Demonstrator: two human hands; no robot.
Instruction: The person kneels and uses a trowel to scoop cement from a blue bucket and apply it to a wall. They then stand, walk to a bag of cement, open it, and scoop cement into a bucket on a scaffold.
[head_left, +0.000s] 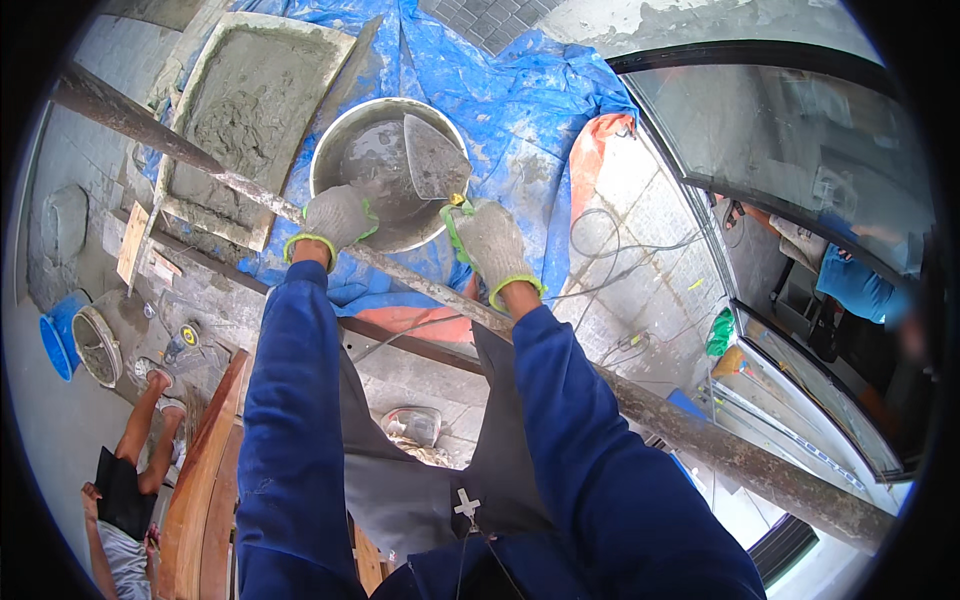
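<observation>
My right hand (490, 242), in a grey knit glove with a green cuff, is closed round the handle of a trowel (436, 160). The trowel's broad, mortar-smeared blade tilts over the right side of a round whitish bucket (322, 150). Wet grey mortar (385, 165) lies inside the bucket. My left hand (338, 217), gloved the same way, is curled over the bucket's near-left rim; its fingertips are partly hidden. Below both wrists a long mortar-crusted pole (430, 288) runs across the view.
Blue tarp (510, 110) lies under the bucket. A mortar-filled tray (225, 120) is at left. Blue (58, 345) and whitish (97, 345) buckets stand near another person's legs (150, 425). Cables (610, 260) cross the tiles. Right: a glass-panelled frame (770, 130) and a person in blue (855, 285).
</observation>
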